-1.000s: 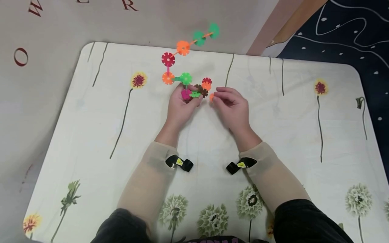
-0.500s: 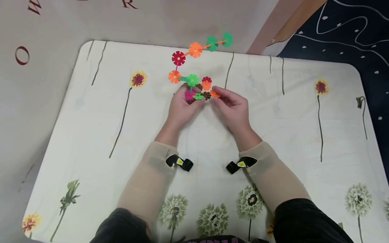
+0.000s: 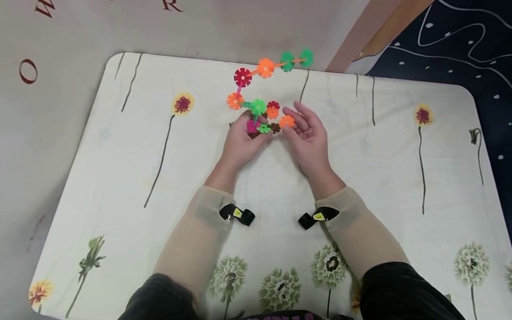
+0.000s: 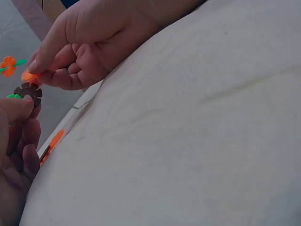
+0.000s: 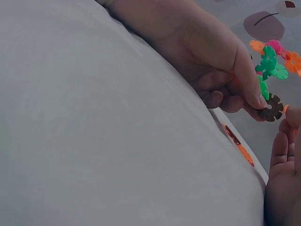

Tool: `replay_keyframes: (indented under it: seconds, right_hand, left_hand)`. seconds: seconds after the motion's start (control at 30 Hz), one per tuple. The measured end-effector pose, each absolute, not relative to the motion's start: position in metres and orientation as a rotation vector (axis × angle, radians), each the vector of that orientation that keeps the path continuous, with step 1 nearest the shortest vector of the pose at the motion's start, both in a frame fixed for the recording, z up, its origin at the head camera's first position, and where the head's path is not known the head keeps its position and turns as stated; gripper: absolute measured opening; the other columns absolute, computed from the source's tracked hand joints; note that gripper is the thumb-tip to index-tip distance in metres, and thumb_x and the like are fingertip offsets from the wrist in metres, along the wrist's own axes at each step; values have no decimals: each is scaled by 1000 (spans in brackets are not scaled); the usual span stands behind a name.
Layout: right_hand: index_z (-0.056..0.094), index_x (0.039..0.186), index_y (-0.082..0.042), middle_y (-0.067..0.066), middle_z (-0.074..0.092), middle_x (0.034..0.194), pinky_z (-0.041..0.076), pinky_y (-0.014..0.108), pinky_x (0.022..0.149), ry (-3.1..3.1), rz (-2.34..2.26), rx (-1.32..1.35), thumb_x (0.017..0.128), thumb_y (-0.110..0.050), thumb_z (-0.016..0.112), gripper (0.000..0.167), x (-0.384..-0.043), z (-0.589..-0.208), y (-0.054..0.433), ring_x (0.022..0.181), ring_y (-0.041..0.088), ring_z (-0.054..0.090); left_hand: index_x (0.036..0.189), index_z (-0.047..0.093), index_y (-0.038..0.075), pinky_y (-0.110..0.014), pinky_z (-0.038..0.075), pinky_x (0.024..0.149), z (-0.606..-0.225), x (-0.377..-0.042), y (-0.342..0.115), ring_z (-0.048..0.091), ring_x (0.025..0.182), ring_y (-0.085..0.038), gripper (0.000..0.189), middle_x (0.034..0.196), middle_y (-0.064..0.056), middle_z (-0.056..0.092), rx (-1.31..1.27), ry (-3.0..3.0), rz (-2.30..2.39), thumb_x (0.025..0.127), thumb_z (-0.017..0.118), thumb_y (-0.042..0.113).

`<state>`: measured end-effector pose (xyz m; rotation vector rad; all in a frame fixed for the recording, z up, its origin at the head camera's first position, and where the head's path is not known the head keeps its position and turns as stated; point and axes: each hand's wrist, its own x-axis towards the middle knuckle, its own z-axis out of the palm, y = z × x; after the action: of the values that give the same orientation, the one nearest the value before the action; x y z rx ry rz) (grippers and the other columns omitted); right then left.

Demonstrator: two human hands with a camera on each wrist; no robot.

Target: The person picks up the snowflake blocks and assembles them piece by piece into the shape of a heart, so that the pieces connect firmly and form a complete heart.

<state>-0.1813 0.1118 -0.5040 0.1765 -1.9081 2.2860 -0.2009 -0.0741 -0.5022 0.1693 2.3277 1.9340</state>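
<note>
My left hand [image 3: 245,143] grips a chain of interlocked plastic snowflake discs. Its brown disc [image 5: 272,108] sits between thumb and finger, beside a green disc [image 3: 264,128] and a pink disc [image 3: 253,126]. From there the chain rises past a bright green disc [image 3: 258,106], an orange one and a red disc [image 3: 242,77], ending in two teal-green discs [image 3: 306,58] at the far right. My right hand [image 3: 310,141] pinches a single orange disc [image 4: 31,77] by its edge, against the brown disc's rim. Whether their slots are joined cannot be told.
Loose discs, among them a red disc [image 3: 273,106], lie on the table beyond the hands. A white flower-printed cloth [image 3: 160,240] covers the table. A lettered wall [image 3: 100,31] stands behind, with dark patterned fabric [image 3: 452,49] at the right.
The chain has shifted right and its upper end has dropped slightly. My right hand's orange disc has come more into view beside the brown disc, and some of its fingers have spread.
</note>
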Motion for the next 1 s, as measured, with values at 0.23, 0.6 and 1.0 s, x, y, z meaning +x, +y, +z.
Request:
replay_keyframes:
  seconds: [0.23,0.6,1.0]
  right_hand:
    - [75,125,5,7,78,117,58,24,82,-1977,2196,29,92,10,77,33,-182,-506,112,91,18,66]
    - [73,126,7,3,75,111,57,22,76,-1894,2277,69,93,12,75,34,-182,-507,112,86,15,64]
    - [64,140,7,22,65,137,60,29,91,-1972,2372,46,103,6,65,37,-181,-502,112,100,16,71]
  left_hand:
    - [120,61,9,-32,55,89,-502,-201,-73,61,101,-19,30,116,-3,64,155,2311,1947,96,80,7]
    - [120,61,9,-31,55,91,-501,-200,-74,60,103,-18,31,114,-4,64,150,2320,1914,96,80,9]
    - [118,61,7,-30,54,96,-500,-200,-74,61,109,-17,30,118,-4,65,137,2310,1937,95,81,7]
